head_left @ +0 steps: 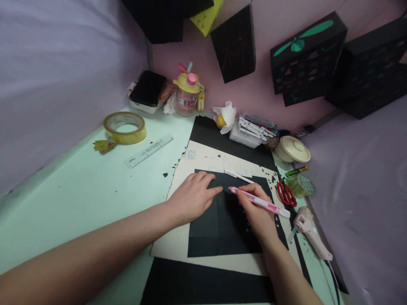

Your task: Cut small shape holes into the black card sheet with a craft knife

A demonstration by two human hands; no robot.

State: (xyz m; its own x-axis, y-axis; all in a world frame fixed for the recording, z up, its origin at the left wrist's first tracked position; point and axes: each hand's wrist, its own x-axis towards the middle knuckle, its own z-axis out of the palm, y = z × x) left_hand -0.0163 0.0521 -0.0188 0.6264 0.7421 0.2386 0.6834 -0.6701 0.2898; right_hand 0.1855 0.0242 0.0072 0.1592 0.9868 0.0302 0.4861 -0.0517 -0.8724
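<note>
A black paper sheet (206, 237) lies on a cream board (171, 250), with more black sheet under it. My left hand (193, 195) rests flat on the paper's upper left part, fingers spread and holding nothing. In my right hand (259, 212) is a pink craft knife (263, 202), held like a pen, its tip at the paper just right of my left fingertips. Small cut-outs show in the paper beside my right hand. A white pen (240, 176) lies across the paper's top edge.
Tape roll (141, 132) and ruler (149, 151) lie left. Behind are a bottle (187, 101) and a marker box (251, 137). Red scissors (286, 194), a glue gun (313, 233) and its cord are at right. Black paper scraps dot the board. Black boxes hang above.
</note>
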